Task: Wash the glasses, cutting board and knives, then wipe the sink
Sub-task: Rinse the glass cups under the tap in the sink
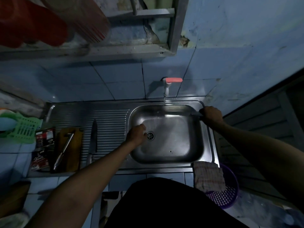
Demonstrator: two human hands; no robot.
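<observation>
While the left hand (137,134) reached into the sink (166,134) beside the drain (150,135), its fingers curled, though whether they held anything could not be told, the right hand (211,114) gripped a knife (185,113) at the basin's far right rim, blade lying across under the tap (166,87). Outward on the drainboard lay a second knife (93,139); just left of it another knife (63,151) rested on the cutting board (74,150). No glasses showed. Judging by this, washing was partway through; the checked cloth (209,176) at the near corner awaited the wiping.
</observation>
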